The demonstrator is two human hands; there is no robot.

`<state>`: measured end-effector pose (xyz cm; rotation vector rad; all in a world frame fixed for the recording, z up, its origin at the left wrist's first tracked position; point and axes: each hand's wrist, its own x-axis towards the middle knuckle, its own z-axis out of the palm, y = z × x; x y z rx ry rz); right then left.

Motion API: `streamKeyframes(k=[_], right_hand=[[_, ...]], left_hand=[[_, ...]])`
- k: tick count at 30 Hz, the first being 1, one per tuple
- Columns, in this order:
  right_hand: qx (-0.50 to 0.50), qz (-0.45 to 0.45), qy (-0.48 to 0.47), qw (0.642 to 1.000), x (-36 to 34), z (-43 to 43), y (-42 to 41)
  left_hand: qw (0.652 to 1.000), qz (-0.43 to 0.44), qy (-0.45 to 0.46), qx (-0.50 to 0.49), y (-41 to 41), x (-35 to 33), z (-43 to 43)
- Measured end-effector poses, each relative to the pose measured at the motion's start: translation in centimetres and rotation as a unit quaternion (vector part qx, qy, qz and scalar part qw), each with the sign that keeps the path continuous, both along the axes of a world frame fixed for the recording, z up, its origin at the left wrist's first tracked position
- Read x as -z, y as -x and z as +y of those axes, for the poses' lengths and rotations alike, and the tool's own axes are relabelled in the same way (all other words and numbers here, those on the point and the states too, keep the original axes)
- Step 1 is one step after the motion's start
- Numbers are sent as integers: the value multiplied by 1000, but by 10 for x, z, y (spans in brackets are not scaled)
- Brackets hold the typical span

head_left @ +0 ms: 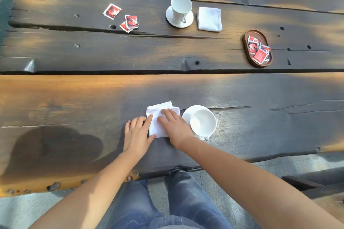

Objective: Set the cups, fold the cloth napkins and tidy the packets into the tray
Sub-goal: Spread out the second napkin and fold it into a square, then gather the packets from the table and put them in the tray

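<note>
A folded white cloth napkin (157, 117) lies near the table's front edge. My left hand (137, 134) rests flat at its left side, fingers straight. My right hand (174, 126) presses flat on top of it. Just right of the napkin a white cup (203, 121) stands on its saucer (188, 112). Across the table a second white cup (181, 8) stands on a saucer (170, 16), with another folded napkin (209, 19) beside it. Three red packets (112, 11) lie loose at the far left. A brown oval wooden tray (247, 50) at the right holds several red packets (259, 50).
The table is made of dark wooden planks (93, 98) with gaps, cracks and bolt holes. Its front edge runs above my legs in blue jeans (167, 201). A bench end (307, 182) shows at the lower right.
</note>
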<state>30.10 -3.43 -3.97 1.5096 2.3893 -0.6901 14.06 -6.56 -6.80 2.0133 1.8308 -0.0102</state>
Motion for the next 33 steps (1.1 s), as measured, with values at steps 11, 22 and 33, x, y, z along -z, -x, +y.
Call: streamKeyframes(k=[11,22,33], right_hand=[[8,-37,7,999,-2,2,8],[100,-30,52,993,-37,56,34],[319,102,89,938,-36,224,94]], left_hand=[[991,14,122,53,0,-12,8],[945,-186,247,-106,61,-55,61],[936,-217,128,-246,160,-76,228]])
